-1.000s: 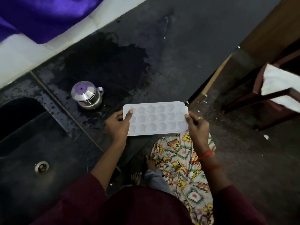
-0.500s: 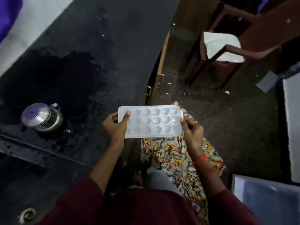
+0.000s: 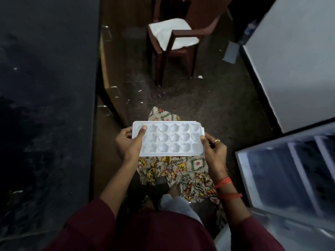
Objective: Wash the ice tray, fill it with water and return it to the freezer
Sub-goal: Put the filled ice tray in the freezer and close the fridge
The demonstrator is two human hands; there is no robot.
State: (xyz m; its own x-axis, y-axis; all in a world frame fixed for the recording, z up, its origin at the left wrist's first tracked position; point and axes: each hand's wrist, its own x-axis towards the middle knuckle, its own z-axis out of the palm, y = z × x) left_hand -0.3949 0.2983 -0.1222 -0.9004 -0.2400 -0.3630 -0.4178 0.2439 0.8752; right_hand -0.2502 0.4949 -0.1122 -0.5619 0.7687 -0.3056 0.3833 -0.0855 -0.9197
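White tray (image 3: 168,140) held level above a patterned mat (image 3: 174,171), left end gripped in the curled left hand (image 3: 126,144), right end pinched by the right hand (image 3: 213,151), between counter (image 3: 45,105) and open fridge door (image 3: 299,178).

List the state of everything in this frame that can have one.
ice tray: held level, cavities facing up; whether it holds water is unclear.
left hand: grips the tray's left end, thumb on top.
right hand: grips the tray's right end.
fridge door: open.
chair: upright, white cloth on its seat.
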